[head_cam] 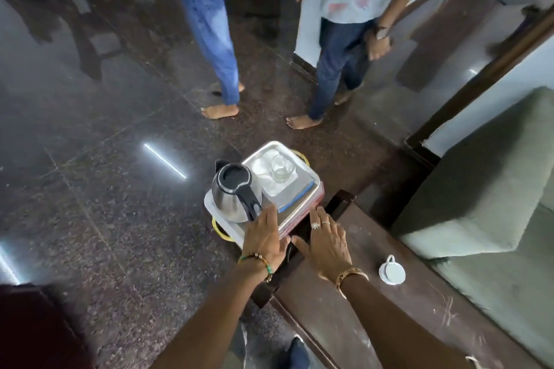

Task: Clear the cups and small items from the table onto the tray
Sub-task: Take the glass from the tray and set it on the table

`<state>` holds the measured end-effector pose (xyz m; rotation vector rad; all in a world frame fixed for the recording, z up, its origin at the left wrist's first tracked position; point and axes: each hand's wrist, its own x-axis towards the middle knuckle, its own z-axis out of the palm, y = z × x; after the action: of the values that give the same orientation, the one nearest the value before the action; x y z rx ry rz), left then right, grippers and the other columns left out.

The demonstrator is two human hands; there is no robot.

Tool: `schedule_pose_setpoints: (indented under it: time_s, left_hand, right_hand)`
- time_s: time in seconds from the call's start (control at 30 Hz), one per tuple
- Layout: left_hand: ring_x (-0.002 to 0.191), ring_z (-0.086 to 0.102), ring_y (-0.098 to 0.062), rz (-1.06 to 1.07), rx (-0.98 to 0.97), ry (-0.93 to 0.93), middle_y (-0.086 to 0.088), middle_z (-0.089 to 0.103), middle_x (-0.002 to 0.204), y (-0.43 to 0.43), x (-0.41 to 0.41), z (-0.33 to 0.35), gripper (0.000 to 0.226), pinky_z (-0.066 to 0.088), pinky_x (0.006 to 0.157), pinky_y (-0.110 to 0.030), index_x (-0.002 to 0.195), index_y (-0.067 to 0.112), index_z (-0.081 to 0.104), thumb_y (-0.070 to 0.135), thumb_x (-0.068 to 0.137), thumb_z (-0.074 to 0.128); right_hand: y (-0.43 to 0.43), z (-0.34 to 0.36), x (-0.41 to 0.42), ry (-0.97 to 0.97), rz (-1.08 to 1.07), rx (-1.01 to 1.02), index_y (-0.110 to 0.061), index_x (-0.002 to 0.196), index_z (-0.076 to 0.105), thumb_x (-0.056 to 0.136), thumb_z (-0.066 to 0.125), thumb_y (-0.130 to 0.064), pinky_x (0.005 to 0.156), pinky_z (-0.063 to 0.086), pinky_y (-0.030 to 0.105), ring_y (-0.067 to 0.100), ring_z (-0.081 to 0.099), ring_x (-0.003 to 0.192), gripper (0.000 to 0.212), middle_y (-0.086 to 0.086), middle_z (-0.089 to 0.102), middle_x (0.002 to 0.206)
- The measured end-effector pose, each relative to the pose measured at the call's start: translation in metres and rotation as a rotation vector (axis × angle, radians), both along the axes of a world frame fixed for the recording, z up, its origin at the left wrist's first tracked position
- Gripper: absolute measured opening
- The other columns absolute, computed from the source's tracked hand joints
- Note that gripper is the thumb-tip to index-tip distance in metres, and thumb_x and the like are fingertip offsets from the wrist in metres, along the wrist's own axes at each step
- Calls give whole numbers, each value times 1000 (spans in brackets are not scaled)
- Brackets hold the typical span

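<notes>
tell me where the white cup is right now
In the head view the cup sits on the table at lower right, just right of the right hand, near the sofa and apart from the tray.

A bare left forearm and bare right forearm reach forward side by side; the left hand lies palm down, fingers straight and together; the right hand lies palm down, fingers slightly spread; their thumbs point toward each other, nearly touching.
</notes>
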<state>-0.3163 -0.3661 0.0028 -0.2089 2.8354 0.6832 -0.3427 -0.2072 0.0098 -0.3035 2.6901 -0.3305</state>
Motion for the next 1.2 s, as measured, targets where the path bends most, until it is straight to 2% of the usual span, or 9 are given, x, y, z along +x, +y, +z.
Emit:
schedule_pose_setpoints:
  time_s: [0.13, 0.23, 0.37, 0.47, 0.67, 0.83, 0.97, 1.1, 1.2]
  left_hand:
    - [140, 35, -23, -85, 47, -48, -5, 23, 156, -15, -34, -15, 84, 38, 111, -35, 151, 15, 7, 33, 89, 61]
    - [143, 30, -25, -141, 105, -75, -7, 21, 158, -22, -67, -15, 83, 34, 114, -36, 152, 13, 6, 26, 90, 60]
    - [127, 48, -31, -169, 80, -79, -9, 28, 153, -26, -119, -12, 81, 50, 97, -44, 150, 15, 9, 27, 90, 61]
    - [121, 52, -33, -178, 49, -73, -10, 29, 151, -30, -148, -14, 81, 51, 91, -45, 149, 15, 9, 29, 89, 62]
    - [125, 48, -35, -117, -48, -223, -14, 22, 154, -40, -188, -48, 93, 46, 99, -45, 152, 10, -3, 32, 89, 63]
    - [132, 41, -35, -52, -129, -362, -15, 18, 156, -43, -218, -77, 105, 41, 103, -44, 152, 8, -9, 29, 85, 69]
    - [134, 39, -34, 18, -184, -466, -14, 17, 157, -43, -240, -93, 113, 40, 103, -47, 152, 10, -10, 25, 79, 75]
    - [136, 37, -37, 13, -189, -552, -15, 22, 155, -44, -260, -106, 111, 38, 103, -56, 152, 15, -12, 23, 81, 73]
    - [138, 35, -37, -4, -161, -590, -16, 24, 155, -45, -267, -118, 98, 35, 106, -54, 152, 20, -14, 19, 89, 62]
  right_hand:
    - [-14, -12, -17, -46, -78, 37, -14, 162, 3, 97, 38, -67, 125, 17, 52, 31, 14, 156, 91, 11, 7, 170]
    - [-21, -15, -35, -39, -147, 35, -13, 161, 5, 97, 46, -61, 125, 19, 51, 30, 15, 156, 90, 11, 10, 169]
    - [-26, -17, -76, 8, -214, 0, -12, 161, 9, 96, 54, -56, 124, 20, 49, 29, 18, 155, 90, 11, 16, 168]
    - [-30, -21, -106, 20, -225, -25, -13, 161, 9, 96, 54, -55, 123, 20, 48, 29, 17, 155, 90, 10, 15, 168]
    - [-39, -58, -153, -14, -193, -61, -15, 161, 7, 95, 53, -57, 124, 18, 46, 26, 15, 155, 91, 10, 13, 168]
    - [-47, -98, -179, -86, -135, -64, -14, 161, 1, 90, 63, -54, 125, 17, 51, 28, 14, 155, 102, 11, 10, 169]
    - [-56, -119, -203, -126, -118, -107, -13, 161, -1, 86, 70, -49, 126, 16, 46, 26, 12, 156, 109, 10, 9, 169]
    - [-62, -132, -224, -187, -153, -192, -15, 161, 5, 81, 78, -42, 123, 25, 47, 26, 24, 153, 112, 7, 20, 166]
    - [-64, -142, -232, -238, -156, -234, -17, 161, 10, 80, 81, -34, 121, 29, 46, 25, 29, 151, 109, 5, 27, 163]
